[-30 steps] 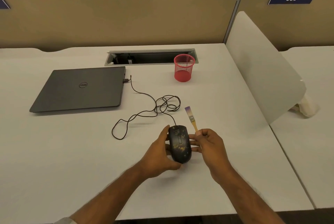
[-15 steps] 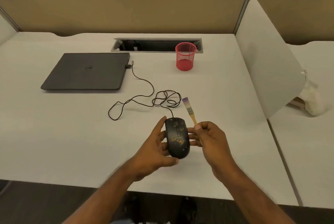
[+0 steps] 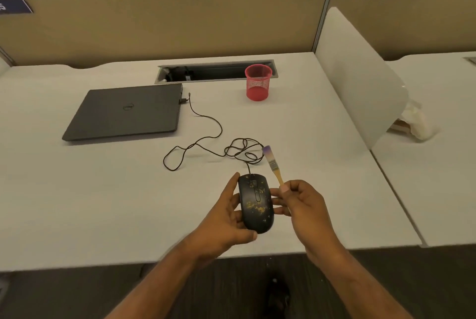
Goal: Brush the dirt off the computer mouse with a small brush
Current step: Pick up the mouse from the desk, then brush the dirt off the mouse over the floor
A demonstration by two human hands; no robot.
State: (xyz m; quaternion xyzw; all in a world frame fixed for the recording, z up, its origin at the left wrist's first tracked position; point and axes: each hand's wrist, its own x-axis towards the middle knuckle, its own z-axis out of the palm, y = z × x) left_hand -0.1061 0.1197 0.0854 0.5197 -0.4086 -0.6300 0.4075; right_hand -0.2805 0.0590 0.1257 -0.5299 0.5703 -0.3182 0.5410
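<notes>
A black wired computer mouse (image 3: 255,203) speckled with yellowish dirt lies in my left hand (image 3: 226,218), which cups it from the left and underneath, just above the desk's front part. My right hand (image 3: 301,205) pinches the wooden handle of a small brush (image 3: 271,163). The brush points up and away, its purple-tipped bristles beyond the mouse's front right and clear of it. The mouse cable (image 3: 206,146) runs in loose loops to the laptop.
A closed dark laptop (image 3: 126,112) lies at the back left of the white desk (image 3: 77,203). A red mesh pen cup (image 3: 258,82) stands by the cable slot (image 3: 213,71). A white divider panel (image 3: 358,79) rises at the right, with a neighbouring desk beyond.
The camera view has shifted and tilted down, showing more of the desk's front edge and floor. The mouse has come slightly nearer the front edge; both grips are unchanged.
</notes>
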